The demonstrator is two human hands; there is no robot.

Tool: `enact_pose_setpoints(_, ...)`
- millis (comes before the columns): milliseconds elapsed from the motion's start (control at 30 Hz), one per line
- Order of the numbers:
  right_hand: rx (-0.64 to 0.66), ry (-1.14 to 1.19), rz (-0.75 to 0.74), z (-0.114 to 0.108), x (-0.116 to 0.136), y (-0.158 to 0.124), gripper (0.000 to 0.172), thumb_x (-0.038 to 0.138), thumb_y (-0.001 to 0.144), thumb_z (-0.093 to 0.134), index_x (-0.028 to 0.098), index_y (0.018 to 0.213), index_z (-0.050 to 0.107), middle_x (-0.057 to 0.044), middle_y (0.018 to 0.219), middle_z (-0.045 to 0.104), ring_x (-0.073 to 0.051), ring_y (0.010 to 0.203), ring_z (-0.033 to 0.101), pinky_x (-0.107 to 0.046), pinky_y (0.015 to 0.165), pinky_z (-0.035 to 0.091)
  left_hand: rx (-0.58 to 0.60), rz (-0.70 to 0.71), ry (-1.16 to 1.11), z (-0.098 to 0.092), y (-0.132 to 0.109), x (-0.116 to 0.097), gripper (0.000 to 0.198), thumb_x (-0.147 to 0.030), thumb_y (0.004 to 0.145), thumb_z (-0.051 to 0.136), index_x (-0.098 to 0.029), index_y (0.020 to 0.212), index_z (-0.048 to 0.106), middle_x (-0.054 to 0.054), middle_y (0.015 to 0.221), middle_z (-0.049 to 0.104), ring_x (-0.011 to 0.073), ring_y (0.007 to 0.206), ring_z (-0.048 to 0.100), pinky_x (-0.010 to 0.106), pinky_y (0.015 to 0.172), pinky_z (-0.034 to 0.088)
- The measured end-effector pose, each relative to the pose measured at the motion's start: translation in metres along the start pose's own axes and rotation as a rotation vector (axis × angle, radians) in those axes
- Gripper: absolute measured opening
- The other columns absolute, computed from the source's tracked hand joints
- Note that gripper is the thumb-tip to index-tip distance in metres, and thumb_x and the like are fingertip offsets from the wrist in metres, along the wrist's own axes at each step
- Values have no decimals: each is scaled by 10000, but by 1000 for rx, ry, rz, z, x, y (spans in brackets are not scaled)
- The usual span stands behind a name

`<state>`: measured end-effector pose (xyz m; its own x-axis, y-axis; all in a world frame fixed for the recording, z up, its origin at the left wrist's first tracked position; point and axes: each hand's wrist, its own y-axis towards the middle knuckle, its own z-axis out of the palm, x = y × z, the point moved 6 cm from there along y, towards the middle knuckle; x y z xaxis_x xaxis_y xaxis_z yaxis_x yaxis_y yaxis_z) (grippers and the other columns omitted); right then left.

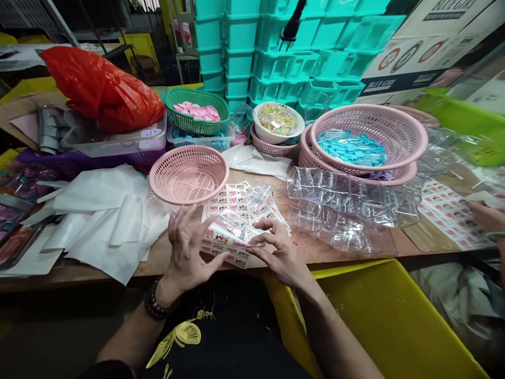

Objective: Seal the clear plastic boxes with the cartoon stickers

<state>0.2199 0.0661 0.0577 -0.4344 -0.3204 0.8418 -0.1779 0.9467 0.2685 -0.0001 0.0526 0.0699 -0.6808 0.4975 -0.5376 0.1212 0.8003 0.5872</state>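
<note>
A sheet of printed stickers point(223, 257) lies at the table's front edge, its near right corner lifted. My right hand point(278, 252) pinches that raised corner between thumb and fingers. My left hand point(187, 252) is beside the sheet's left side, fingers spread and thumb reaching toward it, holding nothing. A clear plastic case point(231, 222) rests on the stickers between my hands. Another clear piece of plastic point(262, 196) lies behind it, over more sticker sheets point(233, 193).
A pink basket point(189, 173) stands behind my left hand, white backing paper point(102, 210) to its left. Clear plastic trays point(347, 197) and a pink basket of blue pieces point(366, 118) are at right. Another person's hand point(487, 218) is at far right.
</note>
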Motion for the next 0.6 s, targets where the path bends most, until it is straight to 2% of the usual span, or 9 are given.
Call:
enact_pose_setpoints(33, 41, 2, -42, 2, 5, 0, 190, 406, 876, 701, 245, 793, 759, -75, 988, 662, -217, 983, 630, -374, 872, 518, 118, 84, 68, 2, 7, -8, 625, -420, 727, 844, -259, 1291, 628, 130, 1450, 528, 398, 1449, 342, 672, 1208, 111)
enact_pose_setpoints(100, 130, 42, -80, 7, 12, 0, 192, 379, 917, 658, 238, 817, 741, -49, 845, 676, -185, 843, 639, -331, 775, 518, 369, 184, 81, 9, 20, -18, 387, -369, 791, 803, -290, 1155, 699, 54, 1240, 691, 340, 1320, 518, 688, 1201, 50)
enact_pose_setpoints(167, 170, 69, -70, 9, 14, 0, 207, 382, 923, 653, 228, 807, 729, -28, 743, 680, -171, 741, 634, -308, 697, 505, 573, 165, -16, 15, 29, -18, 178, -319, 828, 769, -272, 998, 742, -9, 954, 758, 248, 1039, 673, 638, 1198, 166)
enact_pose_setpoints(233, 173, 74, -31, 8, 11, -1, 204, 383, 923, 651, 224, 826, 732, -29, 762, 713, -172, 729, 653, -299, 674, 505, 727, 55, -137, 19, 35, -12, 122, -333, 825, 760, -239, 902, 758, -28, 800, 741, 185, 820, 680, 498, 1089, 405)
enact_pose_setpoints(300, 156, 78, 6, 7, 7, -2, 178, 362, 934, 634, 223, 891, 735, -30, 813, 742, -169, 735, 675, -291, 671, 519, 837, -90, -243, 24, 36, -5, 159, -366, 814, 751, -216, 863, 766, -22, 760, 726, 162, 738, 652, 336, 852, 522)
enact_pose_setpoints(400, 102, 7, -65, 4, 8, -3, 142, 323, 941, 631, 225, 947, 733, -30, 828, 758, -168, 741, 690, -301, 706, 537, 953, -326, -383, 33, 27, 8, 228, -402, 804, 728, -176, 777, 751, -15, 696, 684, 143, 672, 607, 230, 621, 458)
enact_pose_setpoints(500, -50, -231, -324, 0, 16, -13, 129, 257, 939, 638, 271, 1000, 750, -52, 974, 776, -195, 879, 694, -389, 869, 519, 1038, -535, -588, 49, 12, 20, 329, -460, 756, 754, -148, 679, 681, -23, 616, 608, 110, 588, 526, 211, 542, 385)
enact_pose_setpoints(567, -148, -396, -496, 2, 18, -29, 227, 216, 908, 671, 349, 1076, 747, -36, 1075, 767, -213, 987, 674, -444, 965, 478, 1119, -647, -727, 61, 1, 30, 392, -500, 693, 800, -143, 648, 644, -26, 587, 579, 94, 538, 477, 210, 502, 348)
enact_pose_setpoints(600, -156, -443, -551, 5, 16, -38, 276, 217, 885, 698, 395, 1091, 743, -14, 1058, 769, -210, 986, 669, -441, 974, 476, 1168, -695, -779, 65, -4, 36, 424, -520, 654, 824, -143, 633, 631, -26, 571, 570, 90, 511, 459, 211, 481, 335)
